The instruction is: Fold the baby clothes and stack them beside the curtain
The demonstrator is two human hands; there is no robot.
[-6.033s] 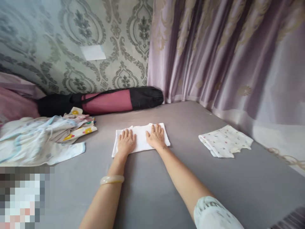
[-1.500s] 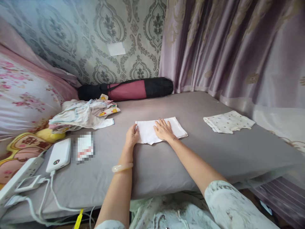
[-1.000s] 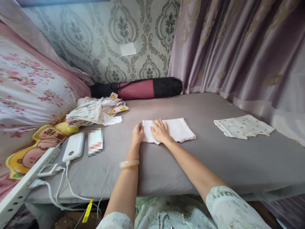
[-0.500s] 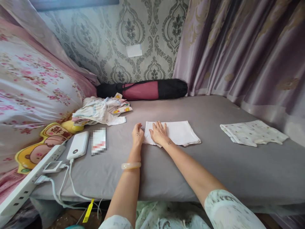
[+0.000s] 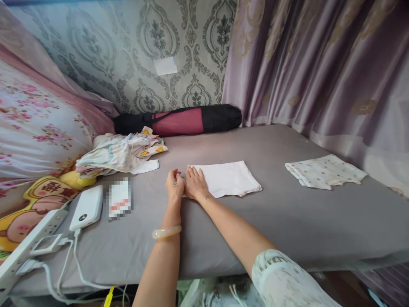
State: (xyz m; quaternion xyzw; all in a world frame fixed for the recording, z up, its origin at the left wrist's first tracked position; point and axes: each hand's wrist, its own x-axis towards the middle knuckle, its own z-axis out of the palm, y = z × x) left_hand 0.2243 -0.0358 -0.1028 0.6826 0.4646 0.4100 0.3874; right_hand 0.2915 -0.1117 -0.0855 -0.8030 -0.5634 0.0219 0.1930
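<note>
Both hands sit at the left end of the folded white rectangular cloth (image 5: 230,178), which lies flat on the grey bed sheet (image 5: 255,221) near the middle of the bed. The right hand (image 5: 195,184) is open, palm down, with its fingers spread on that end of the cloth. The left hand (image 5: 175,186) is loosely curled just beside it at the cloth's edge; whether its fingertips pinch the fabric cannot be told.

The main risk, as I judge it, is the fold coming undone. The layers look thin and loose, so a sideways drag of the flat palm could slide the top layer off the ones beneath and skew the edges. A pinch that catches only one layer could open the stack. The soft sheet could also bunch under pressure and crease the cloth. The white power bank with its cable (image 5: 87,207) lies near the left forearm, where a wide sweep could knock it.
</note>
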